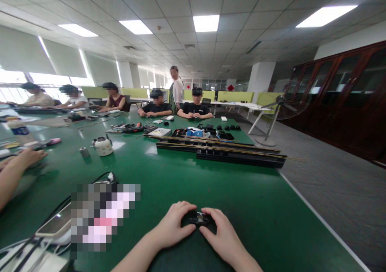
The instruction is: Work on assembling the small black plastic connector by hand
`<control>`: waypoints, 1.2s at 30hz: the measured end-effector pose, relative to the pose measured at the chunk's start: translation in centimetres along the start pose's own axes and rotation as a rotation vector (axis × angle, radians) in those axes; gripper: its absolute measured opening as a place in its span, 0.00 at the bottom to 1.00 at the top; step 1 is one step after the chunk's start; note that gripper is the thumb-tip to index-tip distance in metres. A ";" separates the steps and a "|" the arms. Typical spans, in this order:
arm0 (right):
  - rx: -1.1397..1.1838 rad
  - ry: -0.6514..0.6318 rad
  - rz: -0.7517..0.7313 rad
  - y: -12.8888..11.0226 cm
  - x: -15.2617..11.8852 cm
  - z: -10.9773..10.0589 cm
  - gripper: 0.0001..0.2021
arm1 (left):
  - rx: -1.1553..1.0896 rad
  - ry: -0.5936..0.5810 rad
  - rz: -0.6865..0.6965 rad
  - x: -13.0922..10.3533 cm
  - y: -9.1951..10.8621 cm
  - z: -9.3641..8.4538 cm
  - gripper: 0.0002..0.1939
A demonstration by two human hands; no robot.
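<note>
A small black part (199, 218) with a few shiny metallic bits on top lies between my two hands, low over the green table (144, 187) near its front edge. My left hand (176, 225) grips its left end between thumb and fingers. The right end is pinched in the same way by my right hand (219, 232). The fingers of both hands curl round it, so its two ends are partly hidden.
Long black rails (238, 158) with thin brass-coloured rods lie across the table ahead. Behind them is a box of parts (196, 133). A white jar (103, 146), a phone (56, 223) and cables are to the left. Another person's arm (15, 175) reaches in at far left.
</note>
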State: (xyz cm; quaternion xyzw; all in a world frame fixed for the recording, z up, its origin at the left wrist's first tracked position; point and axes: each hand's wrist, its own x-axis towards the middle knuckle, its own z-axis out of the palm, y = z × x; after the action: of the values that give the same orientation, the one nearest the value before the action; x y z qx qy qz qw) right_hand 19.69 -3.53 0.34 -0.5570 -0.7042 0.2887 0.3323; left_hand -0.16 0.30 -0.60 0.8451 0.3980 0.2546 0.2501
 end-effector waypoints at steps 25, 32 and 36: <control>-0.015 -0.020 -0.047 -0.3 0.1 -0.3 0.08 | 0.022 -0.045 -0.010 0.1 0.1 -0.1 0.23; -0.044 -0.023 -0.037 -0.4 0.1 -0.2 0.08 | 0.020 -0.043 -0.002 0.1 -0.1 0.1 0.24; -0.050 -0.037 -0.028 -0.3 0.2 -0.2 0.08 | 0.017 -0.039 -0.002 0.1 0.0 0.0 0.24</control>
State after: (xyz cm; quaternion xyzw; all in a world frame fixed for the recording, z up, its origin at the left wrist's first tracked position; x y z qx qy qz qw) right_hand 19.66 -3.43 0.68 -0.5497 -0.7250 0.2766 0.3094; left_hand -0.14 0.39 -0.57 0.8516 0.3961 0.2343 0.2508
